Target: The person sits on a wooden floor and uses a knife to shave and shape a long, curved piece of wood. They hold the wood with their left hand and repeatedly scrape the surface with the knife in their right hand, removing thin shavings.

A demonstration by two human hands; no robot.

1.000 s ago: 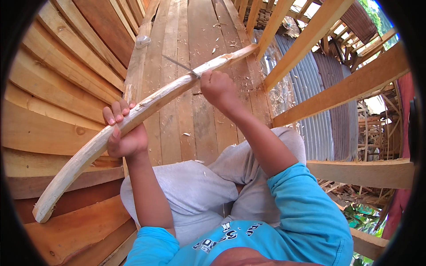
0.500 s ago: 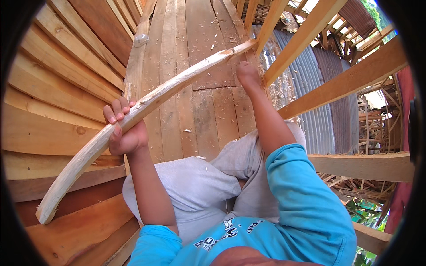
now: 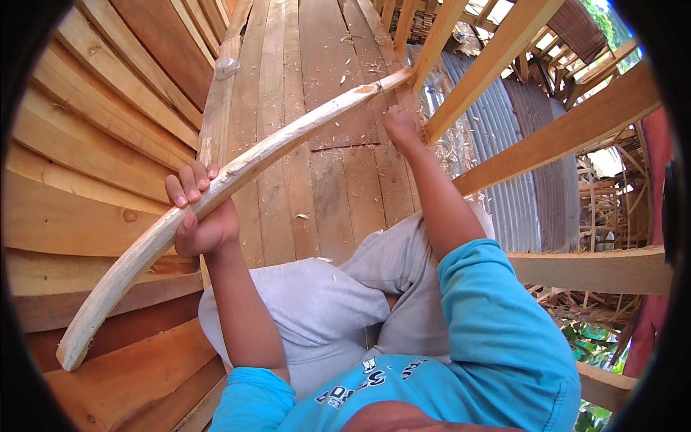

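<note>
A long, curved, pale wooden pole (image 3: 270,149), stripped of bark, slants from the lower left up to the far right. My left hand (image 3: 204,210) wraps round it left of the middle, fingers over the top and thumb below. Close to the pole's far end, beside a darker notch-like patch on the wood, my right hand (image 3: 402,127) is closed in a fist. Whatever it grips is hidden or too thin to make out. The right fist sits just on the near side of the pole.
Wood shavings litter the plank floor (image 3: 277,93). Stacked boards (image 3: 79,209) rise on the left. Wooden posts (image 3: 482,79) and rails stand on the right, with corrugated metal sheets (image 3: 518,173) beyond. A small clear object (image 3: 227,68) lies by the far left floor edge.
The far end of the pole has dipped slightly toward me, and my right fist has shifted a little nearer. My left hand keeps its grip.
</note>
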